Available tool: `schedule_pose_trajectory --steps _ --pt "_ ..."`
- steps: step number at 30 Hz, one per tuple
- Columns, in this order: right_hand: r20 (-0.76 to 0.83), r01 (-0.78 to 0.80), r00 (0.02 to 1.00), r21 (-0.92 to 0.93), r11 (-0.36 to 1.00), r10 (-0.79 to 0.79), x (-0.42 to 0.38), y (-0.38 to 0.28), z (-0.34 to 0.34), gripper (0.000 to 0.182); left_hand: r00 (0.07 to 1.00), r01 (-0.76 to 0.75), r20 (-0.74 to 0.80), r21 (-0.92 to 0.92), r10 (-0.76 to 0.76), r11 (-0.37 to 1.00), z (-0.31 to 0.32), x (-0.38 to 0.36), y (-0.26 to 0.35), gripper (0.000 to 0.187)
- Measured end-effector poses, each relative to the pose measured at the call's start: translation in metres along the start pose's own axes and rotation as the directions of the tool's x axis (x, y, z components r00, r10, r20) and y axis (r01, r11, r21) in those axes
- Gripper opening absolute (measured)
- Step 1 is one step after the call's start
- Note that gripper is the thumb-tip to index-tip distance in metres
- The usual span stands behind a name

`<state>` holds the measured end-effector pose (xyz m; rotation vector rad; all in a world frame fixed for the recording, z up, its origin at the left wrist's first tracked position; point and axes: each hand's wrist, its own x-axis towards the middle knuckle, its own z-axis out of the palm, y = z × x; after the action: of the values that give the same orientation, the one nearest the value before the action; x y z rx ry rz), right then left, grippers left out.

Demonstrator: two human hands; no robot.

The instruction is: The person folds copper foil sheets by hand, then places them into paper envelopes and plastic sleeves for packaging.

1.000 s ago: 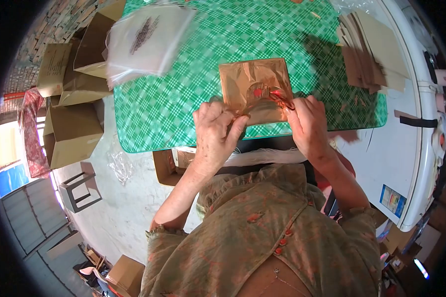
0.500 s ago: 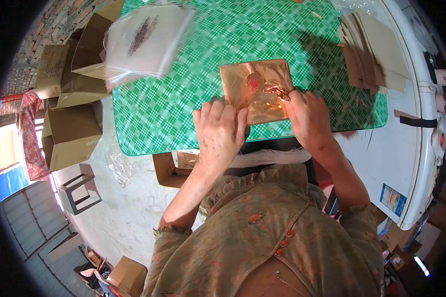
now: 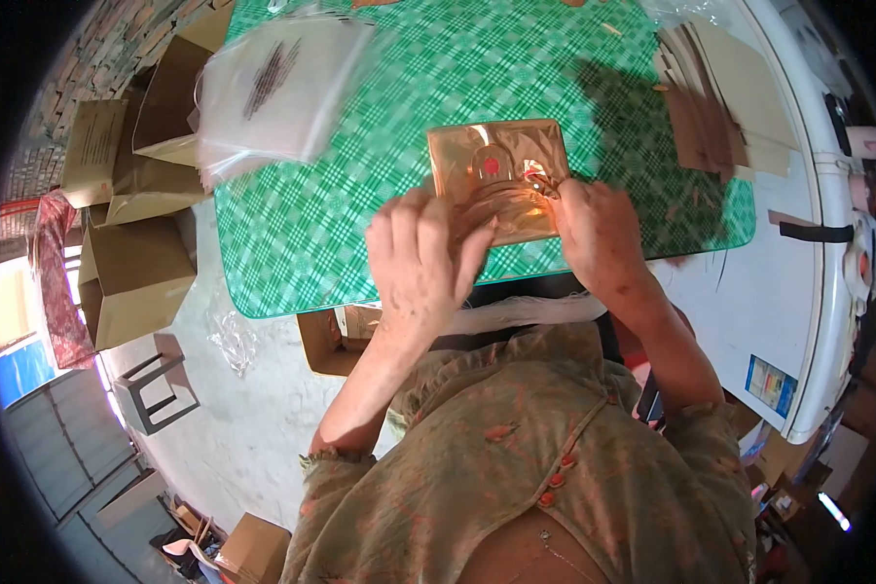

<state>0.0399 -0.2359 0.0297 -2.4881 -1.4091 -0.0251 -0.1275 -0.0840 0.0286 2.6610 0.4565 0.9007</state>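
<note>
A shiny gold foil packet [image 3: 462,151] with a red mark in its upper middle lies near the front edge of the green checked table. Its surface is creased. My left hand [image 3: 414,251] is at the packet's left side, fingers apart and thumb stretched towards its lower edge. Slight blur hides whether the thumb touches the foil. My right hand [image 3: 602,232] is closed at the right edge, thumb and fingers pinching a crumpled bit of the gold packet. The exact fold between those fingertips is partly hidden.
Clear plastic bags with dark print [image 3: 282,88] lie at the table's left. Brown card sheets [image 3: 725,97] are stacked at the right, by a white surface [image 3: 720,321]. Open cardboard boxes [image 3: 146,268] stand on the left, above a grey frame [image 3: 156,384] on the floor.
My left hand has drawn back a little to the left, its fingers spreading from the packet. My right hand keeps its pinch at the right edge. The whole view has shifted slightly.
</note>
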Motion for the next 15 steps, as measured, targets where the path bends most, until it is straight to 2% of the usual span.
schedule_pose_trajectory --steps 2,3,4,6,9,11,14,15 --pt "0.011 -0.01 1.0 -0.032 0.999 0.01 -0.001 -0.001 0.0 0.004 0.984 -0.179 0.003 -0.081 0.18 0.981 -0.002 0.0 0.001 0.051" --pt "-0.004 -0.001 1.0 -0.03 1.0 0.0 -0.001 -0.001 0.001 0.004 0.953 -0.258 0.124 -0.142 0.276 0.956 -0.003 0.002 0.001 0.059" --pt "-0.02 0.009 1.0 -0.029 1.0 -0.009 -0.001 0.0 0.002 0.003 0.899 -0.325 0.281 -0.085 0.335 0.942 -0.003 0.004 0.003 0.071" --pt "-0.045 0.031 0.998 -0.028 0.999 -0.032 -0.001 0.001 0.003 0.003 0.824 -0.349 0.445 -0.093 0.352 0.933 0.0 0.009 0.003 0.083" --pt "-0.059 0.043 0.997 -0.019 0.999 -0.044 0.0 0.003 0.003 0.005 0.802 -0.286 0.497 -0.167 0.331 0.944 0.006 0.01 -0.006 0.092" --pt "-0.041 0.018 0.999 0.0 1.0 -0.018 0.0 0.002 0.0 0.01 0.79 -0.285 0.521 -0.152 0.322 0.946 0.008 0.009 -0.006 0.094" --pt "-0.016 -0.017 1.0 0.229 0.973 0.021 -0.001 0.01 -0.001 0.016 0.788 -0.277 0.53 -0.147 0.312 0.949 0.008 0.011 -0.006 0.096" --pt "-0.026 -0.048 0.998 0.375 0.926 0.062 -0.002 0.01 -0.006 0.017 0.789 -0.272 0.531 -0.149 0.309 0.951 0.007 0.011 -0.006 0.096"
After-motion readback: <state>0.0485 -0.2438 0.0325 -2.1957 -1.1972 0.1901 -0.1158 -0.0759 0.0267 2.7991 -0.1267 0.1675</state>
